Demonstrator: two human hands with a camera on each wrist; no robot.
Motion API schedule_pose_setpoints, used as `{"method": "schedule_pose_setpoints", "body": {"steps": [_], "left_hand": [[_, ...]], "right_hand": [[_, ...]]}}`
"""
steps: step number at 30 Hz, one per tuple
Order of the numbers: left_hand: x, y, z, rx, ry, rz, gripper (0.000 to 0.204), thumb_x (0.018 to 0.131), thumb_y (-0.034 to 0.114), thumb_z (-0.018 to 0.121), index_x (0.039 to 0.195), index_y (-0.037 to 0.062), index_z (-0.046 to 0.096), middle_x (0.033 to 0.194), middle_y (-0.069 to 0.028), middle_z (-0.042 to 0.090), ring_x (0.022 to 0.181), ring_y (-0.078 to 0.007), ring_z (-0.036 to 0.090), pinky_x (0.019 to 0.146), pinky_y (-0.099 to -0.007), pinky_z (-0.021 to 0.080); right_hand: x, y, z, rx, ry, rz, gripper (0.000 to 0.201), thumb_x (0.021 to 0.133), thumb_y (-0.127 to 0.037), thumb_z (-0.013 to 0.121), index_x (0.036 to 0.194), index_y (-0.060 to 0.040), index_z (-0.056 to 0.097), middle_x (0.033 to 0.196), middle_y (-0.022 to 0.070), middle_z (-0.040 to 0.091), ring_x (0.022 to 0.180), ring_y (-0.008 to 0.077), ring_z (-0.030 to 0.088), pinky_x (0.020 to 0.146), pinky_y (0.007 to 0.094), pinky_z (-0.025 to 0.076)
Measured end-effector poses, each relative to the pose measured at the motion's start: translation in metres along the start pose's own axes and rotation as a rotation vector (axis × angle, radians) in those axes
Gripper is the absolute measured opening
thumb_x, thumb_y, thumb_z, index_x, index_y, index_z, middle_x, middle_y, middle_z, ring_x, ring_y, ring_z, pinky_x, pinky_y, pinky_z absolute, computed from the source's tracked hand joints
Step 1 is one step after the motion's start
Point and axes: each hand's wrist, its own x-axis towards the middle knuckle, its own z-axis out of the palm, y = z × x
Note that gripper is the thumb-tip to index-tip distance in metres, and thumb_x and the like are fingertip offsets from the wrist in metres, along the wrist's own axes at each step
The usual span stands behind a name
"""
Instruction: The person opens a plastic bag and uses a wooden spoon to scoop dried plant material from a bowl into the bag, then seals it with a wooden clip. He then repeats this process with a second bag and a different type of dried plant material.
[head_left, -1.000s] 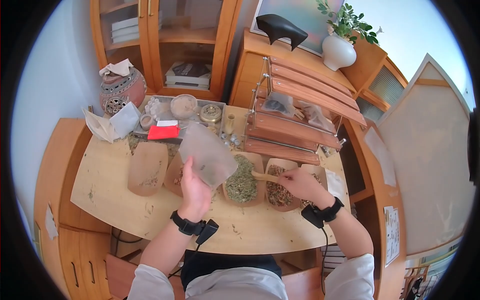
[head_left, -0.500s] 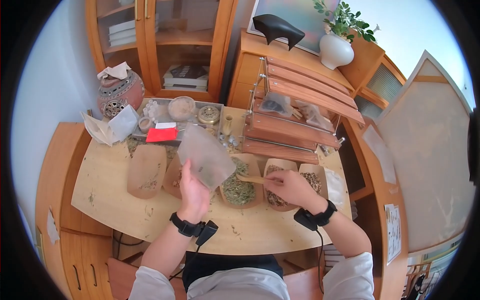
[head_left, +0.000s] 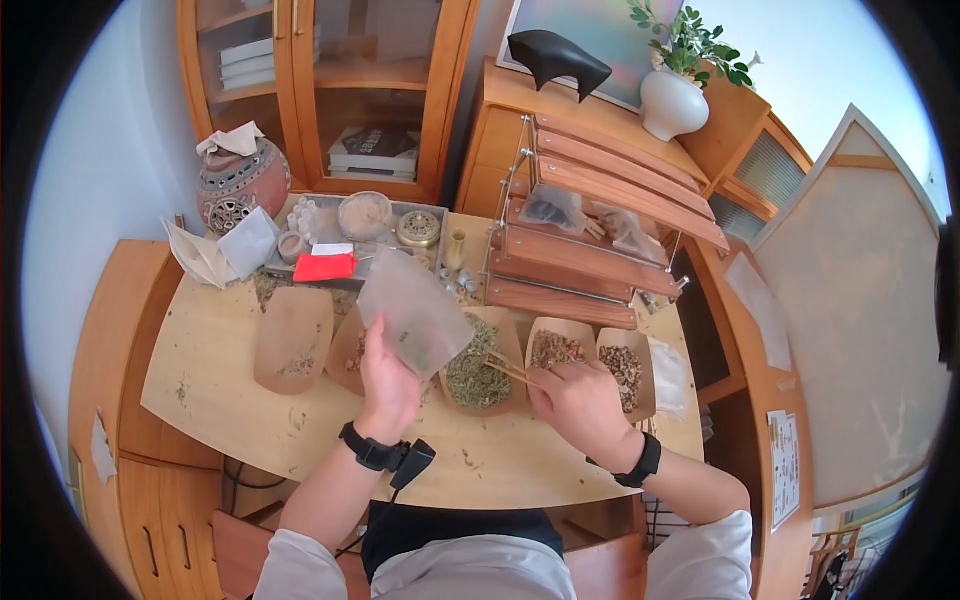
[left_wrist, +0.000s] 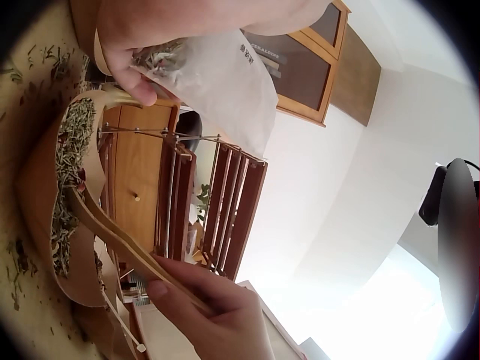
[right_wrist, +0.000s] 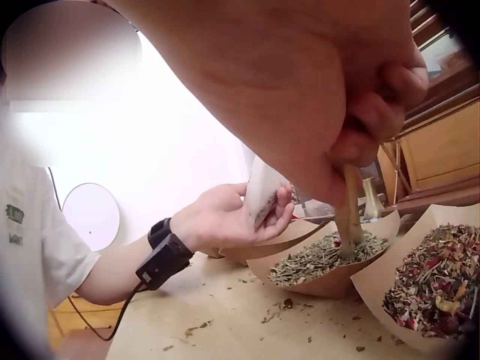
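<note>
My left hand (head_left: 390, 385) holds up a translucent pouch (head_left: 415, 310); in the left wrist view dried herbs show low inside the pouch (left_wrist: 232, 90). Between the fingers of my right hand (head_left: 585, 405) are wooden tongs (head_left: 512, 370), pinched near their back end. The tips of the tongs (left_wrist: 112, 232) rest in green dried herbs (left_wrist: 66, 180) in a paper tray (head_left: 510, 395). From the right wrist, the tongs (right_wrist: 347, 217) stand steeply in the herbs (right_wrist: 319, 259).
Trays of mixed dried flowers (head_left: 557, 350) and darker pieces (head_left: 620, 375) stand to the right. At the left is a tray (head_left: 290, 340) with scraps. Behind are a red packet (head_left: 325, 267), a brass container (head_left: 417, 228) and a wooden rack (head_left: 590, 265).
My right hand has moved nearer the table's front edge and turned, swinging the tongs from nearly level to slanting into the green herbs. The left hand and pouch have barely moved.
</note>
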Motion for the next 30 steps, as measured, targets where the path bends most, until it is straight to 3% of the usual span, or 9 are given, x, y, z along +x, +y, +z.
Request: {"method": "schedule_pose_setpoints", "body": {"steps": [4,10,19,22,25,28,30], "left_hand": [[-0.001,0.0,0.0,0.007,-0.017,-0.005,0.05,0.103,0.041,0.044,0.142,0.0091,0.042,0.141,-0.0049,0.05,0.129,-0.0215,0.049,0.109,-0.0407,0.038],[-0.001,0.001,0.002,0.003,-0.02,-0.017,0.05,0.103,0.04,0.043,0.143,0.009,0.041,0.142,-0.0049,0.05,0.129,-0.0214,0.048,0.109,-0.0407,0.037],[0.0,0.0,0.0,-0.001,-0.014,-0.016,0.05,0.103,0.039,0.043,0.142,0.0083,0.042,0.141,-0.0053,0.051,0.129,-0.0217,0.049,0.109,-0.0405,0.037],[-0.001,0.001,0.001,0.003,-0.014,-0.025,0.05,0.104,0.039,0.042,0.143,0.0084,0.041,0.142,-0.0053,0.05,0.13,-0.0218,0.048,0.11,-0.0405,0.037],[-0.002,0.002,0.005,-0.003,-0.021,-0.039,0.05,0.104,0.037,0.041,0.145,0.0087,0.039,0.143,-0.0052,0.049,0.131,-0.0221,0.047,0.112,-0.0404,0.035],[-0.002,0.002,0.005,-0.005,-0.03,-0.056,0.049,0.104,0.037,0.041,0.145,0.0086,0.039,0.142,-0.0055,0.05,0.13,-0.0222,0.048,0.111,-0.0401,0.036],[0.0,0.001,0.001,-0.009,-0.034,-0.067,0.049,0.104,0.037,0.041,0.144,0.0085,0.04,0.141,-0.0058,0.051,0.129,-0.0223,0.049,0.11,-0.0399,0.037]], "right_hand": [[0.002,0.004,0.007,-0.025,0.011,0.029,0.012,0.078,-0.013,0.069,0.089,-0.0109,0.072,0.064,0.0067,0.061,0.062,0.0259,0.063,0.061,0.0382,0.049],[0.013,0.009,0.012,0.125,-0.208,0.251,0.013,0.083,-0.019,0.066,0.091,-0.0108,0.072,0.069,0.0128,0.066,0.066,0.0331,0.066,0.06,0.0438,0.053],[0.02,0.025,0.023,0.175,-0.253,0.274,0.021,0.087,-0.024,0.064,0.101,-0.012,0.074,0.077,0.0168,0.069,0.073,0.0366,0.067,0.066,0.0441,0.055],[0.016,0.032,0.027,0.319,-0.243,0.315,0.023,0.089,-0.025,0.065,0.104,-0.0097,0.073,0.081,0.0199,0.069,0.077,0.0386,0.066,0.069,0.0415,0.055],[0.009,0.047,0.039,0.513,-0.29,0.403,0.026,0.093,-0.023,0.065,0.111,-0.0057,0.071,0.085,0.0188,0.071,0.077,0.0302,0.07,0.072,0.0355,0.054],[0.008,0.056,0.04,0.791,-0.33,0.443,0.03,0.095,-0.023,0.064,0.118,-0.0031,0.068,0.095,0.017,0.072,0.087,0.0241,0.07,0.08,0.0328,0.053],[0.011,0.054,0.027,0.905,-0.359,0.537,0.032,0.096,-0.021,0.064,0.119,0.0007,0.066,0.098,0.0126,0.072,0.089,0.0168,0.067,0.082,0.0296,0.052]]}}
